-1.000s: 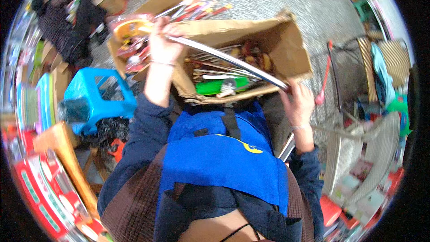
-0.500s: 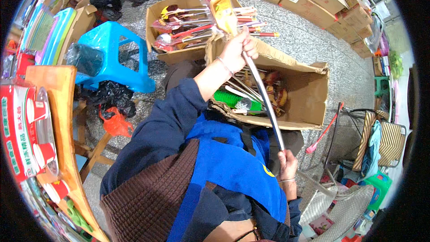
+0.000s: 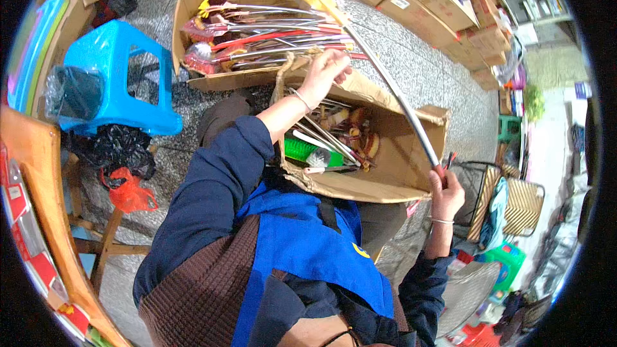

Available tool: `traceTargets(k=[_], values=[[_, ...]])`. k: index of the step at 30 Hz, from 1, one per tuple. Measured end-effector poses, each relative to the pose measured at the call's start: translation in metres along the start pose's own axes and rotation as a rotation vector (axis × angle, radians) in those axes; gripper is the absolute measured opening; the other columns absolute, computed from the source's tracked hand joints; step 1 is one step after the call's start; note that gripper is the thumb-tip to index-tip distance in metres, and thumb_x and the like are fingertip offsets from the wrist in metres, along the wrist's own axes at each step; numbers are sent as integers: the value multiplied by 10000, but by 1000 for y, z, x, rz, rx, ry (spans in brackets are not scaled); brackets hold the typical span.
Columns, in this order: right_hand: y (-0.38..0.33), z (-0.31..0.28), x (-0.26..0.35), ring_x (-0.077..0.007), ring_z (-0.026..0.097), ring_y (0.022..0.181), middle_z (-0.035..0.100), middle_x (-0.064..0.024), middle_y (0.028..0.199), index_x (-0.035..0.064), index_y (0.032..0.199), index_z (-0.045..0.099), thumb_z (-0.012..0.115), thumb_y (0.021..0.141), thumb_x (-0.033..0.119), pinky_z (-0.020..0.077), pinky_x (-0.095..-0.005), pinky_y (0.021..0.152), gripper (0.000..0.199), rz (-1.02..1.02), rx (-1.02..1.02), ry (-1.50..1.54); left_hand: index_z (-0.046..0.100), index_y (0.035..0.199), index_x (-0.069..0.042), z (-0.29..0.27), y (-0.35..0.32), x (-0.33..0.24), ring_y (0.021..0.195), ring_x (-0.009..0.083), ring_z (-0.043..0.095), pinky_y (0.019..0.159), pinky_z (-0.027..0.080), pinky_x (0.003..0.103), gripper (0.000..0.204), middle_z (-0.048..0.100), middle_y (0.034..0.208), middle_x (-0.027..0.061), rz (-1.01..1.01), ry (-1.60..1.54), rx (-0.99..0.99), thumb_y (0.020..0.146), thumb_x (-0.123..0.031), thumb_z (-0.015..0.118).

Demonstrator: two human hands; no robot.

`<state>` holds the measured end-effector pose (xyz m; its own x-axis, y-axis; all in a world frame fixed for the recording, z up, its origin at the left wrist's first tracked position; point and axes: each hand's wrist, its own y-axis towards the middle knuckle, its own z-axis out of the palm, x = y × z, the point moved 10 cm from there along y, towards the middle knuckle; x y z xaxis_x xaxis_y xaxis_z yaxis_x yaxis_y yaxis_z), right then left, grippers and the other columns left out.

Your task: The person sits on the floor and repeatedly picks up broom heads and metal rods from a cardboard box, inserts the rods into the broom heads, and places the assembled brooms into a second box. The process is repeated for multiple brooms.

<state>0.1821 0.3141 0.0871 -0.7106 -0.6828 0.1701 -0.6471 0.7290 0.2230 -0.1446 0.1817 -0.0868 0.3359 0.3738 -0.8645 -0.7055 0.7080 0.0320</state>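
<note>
My right hand is closed round the red end of a long-handled brush, whose silvery handle slants up and away to the left. Its yellow head, in clear plastic, hangs over the floor beyond the boxes. My left hand is off the handle, its fingers loosely bent and nothing seen in them, over the rim of the nearer cardboard box. Inside that box lie several brushes and a green brush. Behind it on the left, a second cardboard box holds several long-handled brushes.
A blue plastic stool stands at the left, with black plastic bags and a red bag beside it. Stacked cartons line the far right. A folding chair stands to the right, a wooden edge at the left.
My left hand has let go of the handle. My right hand has moved up and to the right, swinging the brush outward over the nearer box. The view has shifted right.
</note>
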Motion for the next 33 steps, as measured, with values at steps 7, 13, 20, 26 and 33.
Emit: traceTargets(k=[7,13,20,26,33], values=[[107,34,129,-280,598,588,596,-106,661,106,786,647,752,747,329,463,-358,541,249,-419,-56,-133,605,911,-13,1,6,15,799,267,652,742,501,356,262,662,835,149,68,797,229,790,-243,643],[163,141,223,-256,619,796,640,-58,797,127,822,640,693,771,388,460,-394,727,272,-690,103,-268,594,955,-15,-21,13,16,809,316,645,760,501,398,281,659,861,183,28,845,243,794,-243,621],[208,146,176,-285,514,1142,556,-88,1248,150,1233,539,700,755,188,372,-426,980,506,-495,-236,29,581,974,-20,-21,15,19,795,279,642,737,507,375,274,650,859,154,61,891,286,823,-242,637],[108,129,61,-320,550,1071,595,-140,1138,38,1208,534,650,756,31,428,-404,932,467,-339,-327,229,607,1015,-17,-17,15,19,772,193,629,727,499,317,284,647,829,110,21,853,326,859,-253,623],[-6,250,-31,-325,595,978,597,-174,1094,47,1096,603,677,750,113,497,-369,825,360,-132,685,216,615,1027,-2,16,20,32,879,116,586,813,482,275,232,631,933,49,35,796,390,877,-179,631]])
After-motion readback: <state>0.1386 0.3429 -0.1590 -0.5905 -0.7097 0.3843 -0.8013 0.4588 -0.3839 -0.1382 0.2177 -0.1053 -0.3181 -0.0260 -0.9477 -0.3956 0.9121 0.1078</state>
